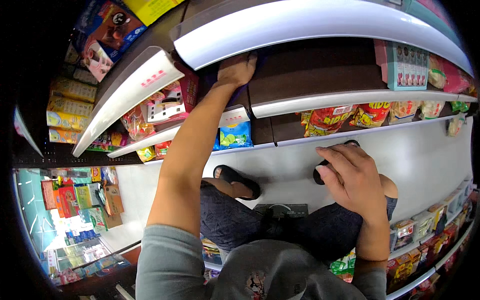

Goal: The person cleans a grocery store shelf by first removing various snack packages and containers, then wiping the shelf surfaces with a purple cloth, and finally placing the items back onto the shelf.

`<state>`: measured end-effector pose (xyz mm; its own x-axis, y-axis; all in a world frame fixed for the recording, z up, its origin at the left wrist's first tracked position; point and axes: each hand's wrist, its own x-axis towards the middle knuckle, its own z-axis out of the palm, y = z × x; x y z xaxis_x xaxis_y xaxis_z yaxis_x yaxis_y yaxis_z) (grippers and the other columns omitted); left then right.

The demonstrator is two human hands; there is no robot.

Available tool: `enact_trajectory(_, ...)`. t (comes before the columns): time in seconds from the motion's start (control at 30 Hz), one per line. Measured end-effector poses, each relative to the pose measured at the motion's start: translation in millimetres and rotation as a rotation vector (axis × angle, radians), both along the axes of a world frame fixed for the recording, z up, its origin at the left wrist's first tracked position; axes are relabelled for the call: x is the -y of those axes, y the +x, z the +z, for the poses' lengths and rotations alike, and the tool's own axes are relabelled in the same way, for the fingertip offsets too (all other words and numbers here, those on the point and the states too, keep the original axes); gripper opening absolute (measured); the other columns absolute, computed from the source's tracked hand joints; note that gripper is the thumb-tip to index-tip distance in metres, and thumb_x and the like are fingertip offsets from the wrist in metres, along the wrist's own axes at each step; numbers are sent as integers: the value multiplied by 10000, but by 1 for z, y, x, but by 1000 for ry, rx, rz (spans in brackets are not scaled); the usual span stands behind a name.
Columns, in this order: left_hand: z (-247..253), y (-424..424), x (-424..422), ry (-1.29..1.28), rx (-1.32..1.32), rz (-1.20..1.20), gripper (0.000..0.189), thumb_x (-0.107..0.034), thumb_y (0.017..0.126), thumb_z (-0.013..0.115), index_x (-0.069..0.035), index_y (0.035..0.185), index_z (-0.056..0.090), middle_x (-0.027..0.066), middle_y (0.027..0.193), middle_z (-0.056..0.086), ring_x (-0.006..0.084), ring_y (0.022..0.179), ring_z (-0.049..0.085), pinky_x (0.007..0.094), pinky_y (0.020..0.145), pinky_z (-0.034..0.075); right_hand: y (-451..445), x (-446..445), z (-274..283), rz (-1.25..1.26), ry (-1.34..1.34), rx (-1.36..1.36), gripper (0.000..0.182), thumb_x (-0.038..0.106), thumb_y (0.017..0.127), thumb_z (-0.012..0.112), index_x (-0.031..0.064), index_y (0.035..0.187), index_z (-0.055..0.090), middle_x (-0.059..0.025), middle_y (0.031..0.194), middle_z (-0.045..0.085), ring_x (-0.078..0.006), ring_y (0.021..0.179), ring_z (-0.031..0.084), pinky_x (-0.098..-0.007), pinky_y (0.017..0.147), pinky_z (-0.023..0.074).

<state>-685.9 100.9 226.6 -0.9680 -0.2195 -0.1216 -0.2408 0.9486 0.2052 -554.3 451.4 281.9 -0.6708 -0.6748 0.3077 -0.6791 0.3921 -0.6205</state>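
My left hand (237,70) reaches under the white front edge of an upper shelf (300,26), over a dark brown shelf board (307,75). Its fingertips are hidden in shadow, so what they touch cannot be made out. Just left of that forearm stands a pink and white snack box (175,98). A blue packet with lime pictures (237,135) sits on a lower shelf, right of the arm. Away from the shelves, my right hand (350,176) hovers above the white floor with bent fingers, thumb apart and nothing held.
Red chip bags (328,119) stand on the lower shelf to the right. Above them is a pale turquoise box (408,69). Behind me runs another stocked shelf row (423,240). A dark flat object (283,210) lies between my legs. Cartons (69,200) stand at far left.
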Motion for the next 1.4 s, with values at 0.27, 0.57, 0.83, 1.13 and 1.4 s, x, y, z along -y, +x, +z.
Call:
enact_trajectory(0.27,-4,7,5,-34,-68,28,708,-523,987,364,-103,1547,259,181,1612,193,365,1458,264,422,1209,208,7,-16,-4,-49,32,-32,294,227,842,701,50,1073,660,-133,959,666,-343,862,637,-436,790,516)
enact_trajectory(0.57,-53,-14,87,-318,-331,9,633,-484,1006,291,-98,1504,355,183,1565,320,366,1442,299,470,1182,246,14,-1,9,53,-63,-118,285,255,843,708,34,1019,669,-127,907,656,-318,834,643,-406,791,521)
enact_trajectory(0.83,-61,-20,46,-132,-313,184,887,-715,930,239,-60,1523,315,194,1568,315,379,1435,317,439,1186,230,17,-12,5,45,-120,-99,298,284,860,693,25,1005,672,-133,909,667,-311,817,657,-401,776,527)
enact_trajectory(1.13,-4,-39,-205,441,107,-267,905,-678,958,127,-2,1559,105,199,1637,33,369,1515,-9,511,1208,-19,-31,3,15,-164,-228,46,232,205,946,595,3,1032,669,-180,985,683,-360,906,661,-420,826,520)
enact_trajectory(1.4,57,143,-69,776,-566,-131,305,-180,921,635,27,1144,655,195,1074,702,318,994,687,379,871,526,-168,66,-3,-259,644,18,841,606,966,375,-97,1427,351,-311,1465,365,-378,1391,354,-454,1143,291)
